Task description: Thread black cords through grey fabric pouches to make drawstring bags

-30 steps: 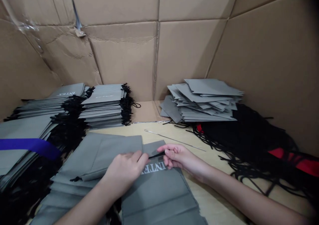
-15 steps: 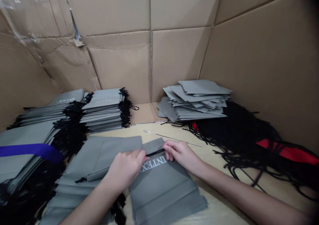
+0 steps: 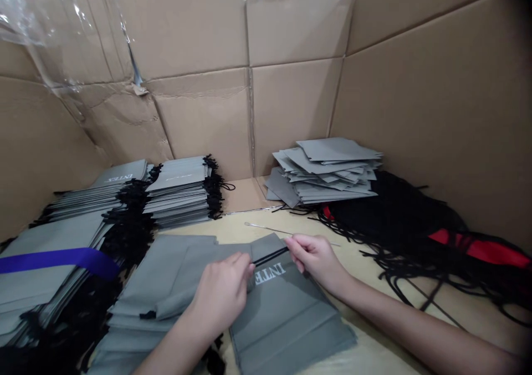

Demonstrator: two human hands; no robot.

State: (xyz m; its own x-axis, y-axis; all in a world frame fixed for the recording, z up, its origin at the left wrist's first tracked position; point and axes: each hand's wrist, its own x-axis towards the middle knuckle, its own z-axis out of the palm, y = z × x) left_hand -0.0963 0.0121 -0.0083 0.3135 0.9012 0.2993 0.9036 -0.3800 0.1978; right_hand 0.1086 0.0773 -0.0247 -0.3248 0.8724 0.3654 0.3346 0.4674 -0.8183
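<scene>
Between my two hands a doubled black cord is stretched over a grey fabric pouch printed with white "INTEX" lettering. My left hand has its fingers closed on the left part of the cord, knuckles up. At the cord's other end my right hand pinches it between thumb and fingers, near the pouch's top edge. A pile of grey pouches lies under and left of my left hand. Behind the hands a thin metal threading needle rests on the table, partly hidden by my right hand.
Stacked pouches with black cord ends stand at the back left, and a stack with a purple band lies at the left. Grey pieces are piled back right beside loose black cords. Cardboard walls surround the table.
My hands have moved slightly apart, and a longer stretch of doubled cord shows between them. The view has tilted up a little.
</scene>
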